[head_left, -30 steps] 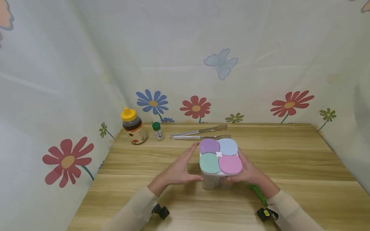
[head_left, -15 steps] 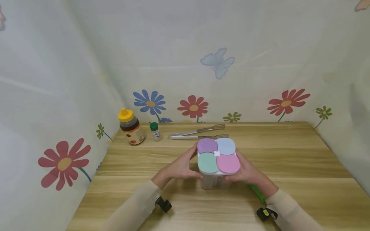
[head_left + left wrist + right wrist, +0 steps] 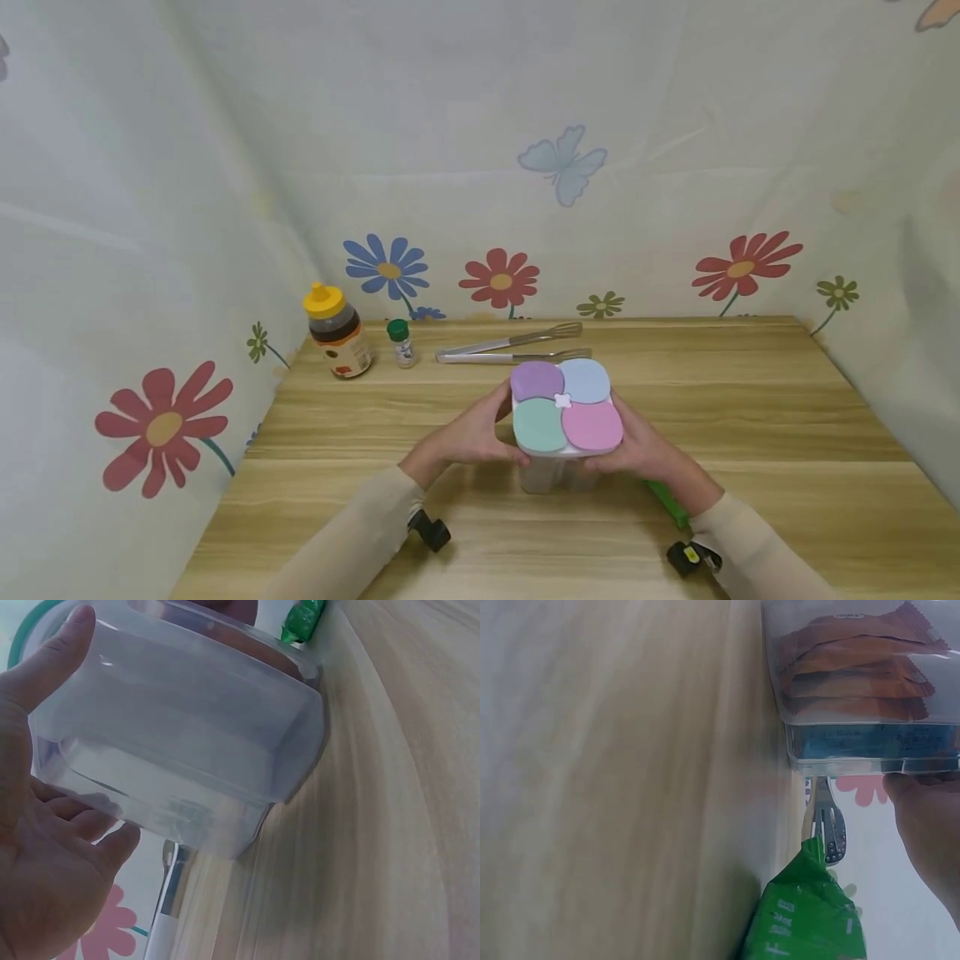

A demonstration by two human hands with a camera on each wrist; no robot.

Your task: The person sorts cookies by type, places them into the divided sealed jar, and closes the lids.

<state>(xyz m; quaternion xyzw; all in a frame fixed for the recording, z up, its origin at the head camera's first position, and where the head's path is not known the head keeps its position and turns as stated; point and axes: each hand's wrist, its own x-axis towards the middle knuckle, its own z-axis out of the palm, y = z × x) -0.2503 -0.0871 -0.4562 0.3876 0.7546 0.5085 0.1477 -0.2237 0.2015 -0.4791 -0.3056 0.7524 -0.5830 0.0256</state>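
Observation:
A clear plastic storage box stands in the middle of the table, and its lid (image 3: 562, 408) has purple, light blue, green and pink flaps, all down. My left hand (image 3: 476, 433) grips its left side, thumb at the front corner and fingers toward the back. On the other side my right hand (image 3: 633, 446) holds the box just under the lid. Through the box wall (image 3: 180, 705) the left compartments look empty in the left wrist view. Orange-brown wrapped packets (image 3: 855, 671) and a blue packet (image 3: 870, 741) show inside in the right wrist view.
A green packet (image 3: 667, 504) lies on the table (image 3: 787, 500) beside my right wrist. Behind the box are metal tongs (image 3: 480, 358), a small green-capped shaker (image 3: 403, 346) and a yellow-capped jar (image 3: 341, 342) of dark contents. A flowered curtain (image 3: 645, 225) rises along the table's back edge.
My left hand has closed in on the box's left side. The box and my right hand keep their place on the table; the head view has shifted slightly.

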